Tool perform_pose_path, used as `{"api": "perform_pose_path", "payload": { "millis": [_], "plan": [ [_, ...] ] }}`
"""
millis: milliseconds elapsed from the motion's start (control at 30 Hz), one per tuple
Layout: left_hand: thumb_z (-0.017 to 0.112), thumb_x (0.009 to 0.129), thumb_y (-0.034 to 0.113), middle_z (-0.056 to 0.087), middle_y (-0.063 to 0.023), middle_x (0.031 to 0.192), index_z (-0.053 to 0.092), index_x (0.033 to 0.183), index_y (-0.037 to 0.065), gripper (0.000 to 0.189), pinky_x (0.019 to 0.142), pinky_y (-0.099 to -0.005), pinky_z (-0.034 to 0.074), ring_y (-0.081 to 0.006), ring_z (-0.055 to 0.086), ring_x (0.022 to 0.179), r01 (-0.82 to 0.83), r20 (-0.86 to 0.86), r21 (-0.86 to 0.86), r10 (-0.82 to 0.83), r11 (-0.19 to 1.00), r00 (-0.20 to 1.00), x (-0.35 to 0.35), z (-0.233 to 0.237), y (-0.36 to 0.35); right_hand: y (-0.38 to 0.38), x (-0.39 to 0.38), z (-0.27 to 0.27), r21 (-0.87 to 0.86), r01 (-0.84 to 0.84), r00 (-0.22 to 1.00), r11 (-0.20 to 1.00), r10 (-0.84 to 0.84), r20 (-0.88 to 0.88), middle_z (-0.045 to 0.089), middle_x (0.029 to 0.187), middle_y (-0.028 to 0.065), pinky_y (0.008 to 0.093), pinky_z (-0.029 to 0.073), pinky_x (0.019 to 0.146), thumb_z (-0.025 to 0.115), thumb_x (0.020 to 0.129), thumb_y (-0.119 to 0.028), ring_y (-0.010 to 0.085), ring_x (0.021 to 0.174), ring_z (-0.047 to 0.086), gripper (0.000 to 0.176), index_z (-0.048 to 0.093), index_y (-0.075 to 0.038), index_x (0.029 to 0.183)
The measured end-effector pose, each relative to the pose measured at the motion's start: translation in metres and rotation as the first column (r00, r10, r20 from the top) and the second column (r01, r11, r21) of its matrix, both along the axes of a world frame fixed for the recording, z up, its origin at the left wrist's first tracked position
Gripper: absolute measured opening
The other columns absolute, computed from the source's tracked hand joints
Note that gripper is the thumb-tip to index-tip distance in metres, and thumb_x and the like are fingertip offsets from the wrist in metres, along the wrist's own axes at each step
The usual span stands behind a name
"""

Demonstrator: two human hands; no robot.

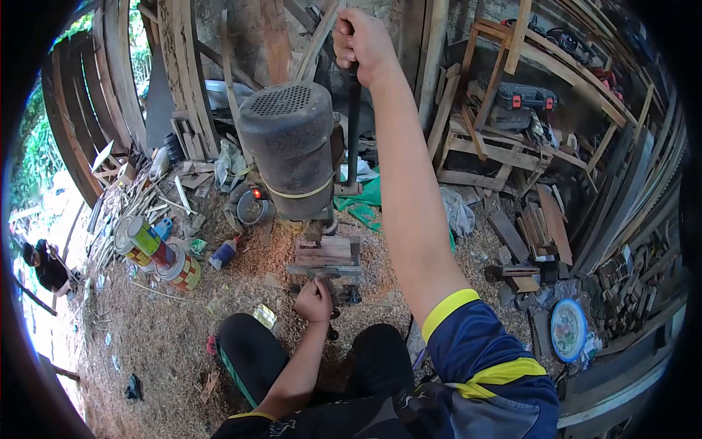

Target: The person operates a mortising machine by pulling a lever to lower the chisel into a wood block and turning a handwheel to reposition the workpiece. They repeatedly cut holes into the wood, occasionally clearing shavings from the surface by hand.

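Note:
Raised high in front of me, my right hand (360,45) is wrapped round the top end of a long black lever (353,121). The lever joins the side of a machine with a large, dusty grey motor housing (287,139), vented on top. Under its head, a reddish-brown wood block (324,251) lies in a metal vise (322,270). My left hand (314,301) is closed right at the vise's near side; what its fingers hold, if anything, is hidden. The tool tip at the block is mostly hidden by the machine head.
Wood shavings (168,336) cover the ground. Stacked paint cans (157,249) and a blue bottle (224,253) stand left of the machine. At the right are a round blue-rimmed basin (568,330), timber pieces and a wooden rack (504,157). Another person (50,267) is at the far left.

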State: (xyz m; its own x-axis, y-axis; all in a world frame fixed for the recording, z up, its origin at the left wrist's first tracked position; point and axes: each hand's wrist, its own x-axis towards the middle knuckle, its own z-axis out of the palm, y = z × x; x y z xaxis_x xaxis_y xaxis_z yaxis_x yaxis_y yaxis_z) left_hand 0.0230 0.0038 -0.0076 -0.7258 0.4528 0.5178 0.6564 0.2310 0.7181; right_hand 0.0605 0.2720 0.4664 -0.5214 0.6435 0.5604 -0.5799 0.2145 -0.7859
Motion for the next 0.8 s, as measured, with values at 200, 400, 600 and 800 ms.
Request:
{"api": "perform_pose_path", "payload": {
  "millis": [200, 400, 600, 800],
  "plan": [
    [0.057, 0.103, 0.028, 0.06, -0.0198, 0.067, 0.063, 0.068, 0.005, 0.043, 0.056, -0.05, 0.046, -0.0423, 0.06, 0.06, 0.017, -0.037, -0.001, -0.017, 1.0, 0.999, 0.002, 0.006, 0.004, -0.004, -0.004, 0.001, -0.021, 0.089, 0.996, 0.996, -0.089, 0.014, 0.04, 0.055, -0.0029, 0.0324, 0.03, 0.047, 0.058, 0.1, -0.031, 0.0115, 0.045, 0.035, 0.039, 0.048, -0.012, 0.068],
    [0.059, 0.099, 0.036, 0.065, -0.0169, 0.068, 0.07, 0.069, 0.009, 0.042, 0.053, -0.0498, 0.049, -0.0404, 0.063, 0.059, -0.017, -0.102, -0.215, -0.005, 0.976, 0.995, -0.006, -0.009, 0.003, 0.002, -0.006, -0.002, -0.017, 0.105, 0.993, 0.994, -0.104, 0.052, 0.038, 0.053, -0.0043, 0.0326, 0.027, 0.041, 0.052, 0.106, -0.037, 0.0121, 0.041, 0.035, 0.042, 0.046, -0.019, 0.069],
    [0.059, 0.1, 0.036, 0.064, -0.0174, 0.065, 0.069, 0.066, 0.008, 0.045, 0.053, -0.0512, 0.049, -0.0408, 0.062, 0.057, 0.026, -0.071, -0.255, -0.046, 0.966, 0.996, -0.005, 0.002, 0.001, -0.007, -0.004, 0.002, 0.013, 0.114, 0.993, 0.993, -0.115, 0.027, 0.037, 0.053, -0.0048, 0.0324, 0.027, 0.041, 0.053, 0.105, -0.037, 0.0117, 0.04, 0.032, 0.041, 0.046, -0.019, 0.07],
    [0.058, 0.102, 0.033, 0.064, -0.0179, 0.067, 0.068, 0.068, 0.007, 0.045, 0.054, -0.0508, 0.048, -0.0409, 0.062, 0.059, 0.001, -0.081, -0.192, -0.017, 0.981, 0.997, -0.005, 0.002, 0.002, -0.006, -0.005, -0.002, 0.006, 0.107, 0.994, 0.994, -0.107, -0.004, 0.037, 0.053, -0.0047, 0.0316, 0.026, 0.041, 0.054, 0.104, -0.035, 0.0111, 0.04, 0.032, 0.039, 0.046, -0.018, 0.07]
  ]
}}
